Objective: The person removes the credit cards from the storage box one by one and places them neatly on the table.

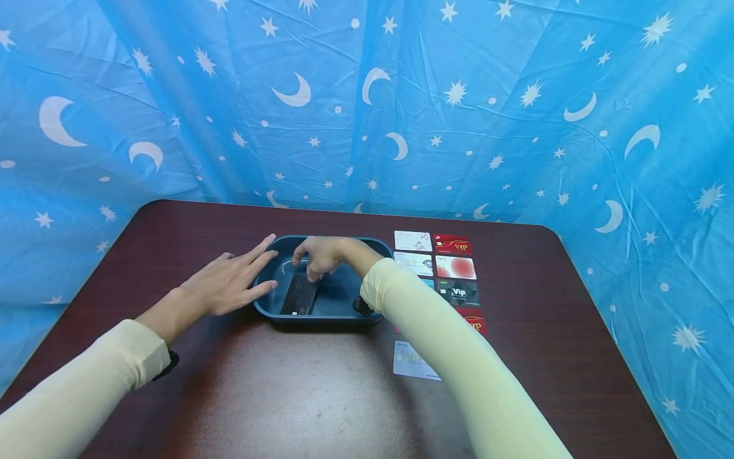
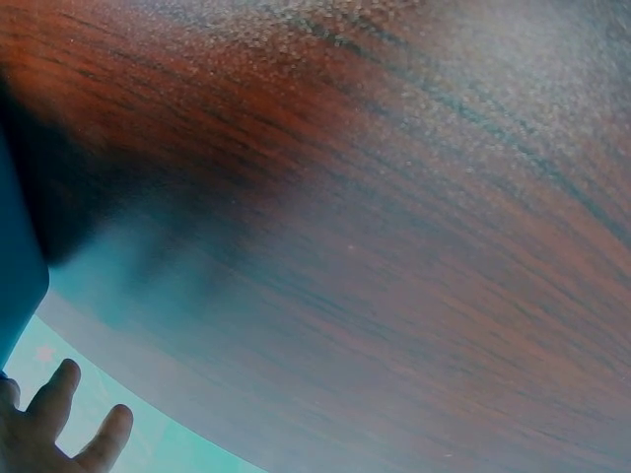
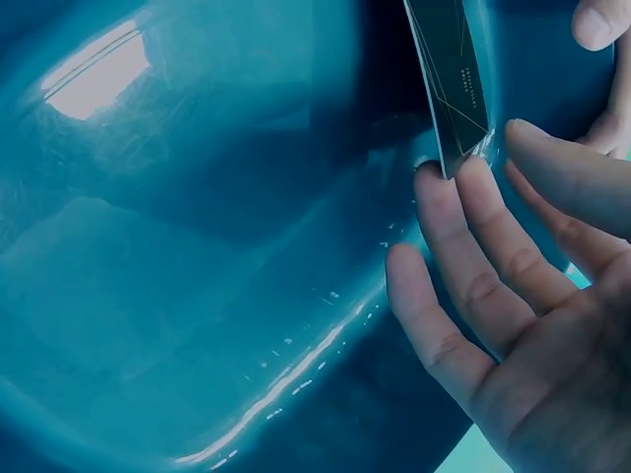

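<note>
A blue oval tray (image 1: 338, 318) stands on the dark wooden table, with a black VIP card (image 1: 299, 297) inside it. My right hand (image 1: 323, 256) reaches into the tray from the right, fingers bent downward. In the right wrist view, two fingertips touch the end of the black card (image 3: 458, 89), while the thumb stays apart from it. My left hand (image 1: 234, 280) rests at the tray's left rim with spread fingers. Some of its fingers (image 2: 59, 394) appear at the lower left of the left wrist view, beside the tray wall (image 2: 15, 246).
Right of the tray, cards lie in two columns, among them a red VIP card (image 1: 453, 244), a dark Vip card (image 1: 459, 292) and a pale VIP card (image 1: 414, 361). My right forearm covers part of them. A blue star-and-moon curtain (image 1: 401, 115) hangs behind the table.
</note>
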### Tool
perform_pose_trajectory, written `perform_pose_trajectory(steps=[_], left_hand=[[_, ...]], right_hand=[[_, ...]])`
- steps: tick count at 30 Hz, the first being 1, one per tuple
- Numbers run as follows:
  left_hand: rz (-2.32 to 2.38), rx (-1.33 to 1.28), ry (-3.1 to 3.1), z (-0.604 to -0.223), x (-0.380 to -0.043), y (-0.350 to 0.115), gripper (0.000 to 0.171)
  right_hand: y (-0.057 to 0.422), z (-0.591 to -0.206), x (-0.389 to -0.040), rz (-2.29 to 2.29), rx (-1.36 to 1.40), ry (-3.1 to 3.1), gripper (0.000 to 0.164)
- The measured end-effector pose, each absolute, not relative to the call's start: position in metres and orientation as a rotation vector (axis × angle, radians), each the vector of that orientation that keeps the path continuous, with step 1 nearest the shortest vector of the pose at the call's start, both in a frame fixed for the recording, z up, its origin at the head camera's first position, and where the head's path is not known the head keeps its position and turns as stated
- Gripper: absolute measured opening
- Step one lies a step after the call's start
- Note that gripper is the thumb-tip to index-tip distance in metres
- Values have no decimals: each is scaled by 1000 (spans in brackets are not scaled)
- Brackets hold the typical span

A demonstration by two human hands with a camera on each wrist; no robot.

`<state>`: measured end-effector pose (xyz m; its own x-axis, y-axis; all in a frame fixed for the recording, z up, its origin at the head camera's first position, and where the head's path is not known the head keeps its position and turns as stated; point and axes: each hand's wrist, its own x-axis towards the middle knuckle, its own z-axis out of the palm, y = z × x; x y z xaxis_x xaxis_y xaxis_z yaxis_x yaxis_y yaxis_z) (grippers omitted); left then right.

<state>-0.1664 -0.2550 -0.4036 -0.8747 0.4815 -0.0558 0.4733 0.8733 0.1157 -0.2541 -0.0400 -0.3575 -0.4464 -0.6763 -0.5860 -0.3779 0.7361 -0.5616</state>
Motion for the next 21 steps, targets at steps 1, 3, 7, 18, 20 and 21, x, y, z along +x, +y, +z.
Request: perform_pose_trajectory(steps=[1, 3, 7, 18, 20, 21], left_hand=[[150, 757, 2960, -403, -166, -255, 69], [149, 754, 2962, -403, -166, -255, 69], [153, 757, 2964, -403, -166, -255, 69], [157, 765, 2964, -403, -166, -253, 69], [152, 760, 2965, -403, -166, -254, 70], [150, 757, 2968, -403, -166, -254, 70]], right_hand=[[-40, -357, -254, -442, -801, 2086, 49], [-40, -355, -253, -428, -817, 2091, 49], [-39, -353, -251, -390, -851, 2109, 46], [-29, -354, -243, -431, -979, 2167, 41], [-25, -354, -242, -440, -1019, 2178, 41], [-23, -354, -241, -447, -1034, 2184, 41]])
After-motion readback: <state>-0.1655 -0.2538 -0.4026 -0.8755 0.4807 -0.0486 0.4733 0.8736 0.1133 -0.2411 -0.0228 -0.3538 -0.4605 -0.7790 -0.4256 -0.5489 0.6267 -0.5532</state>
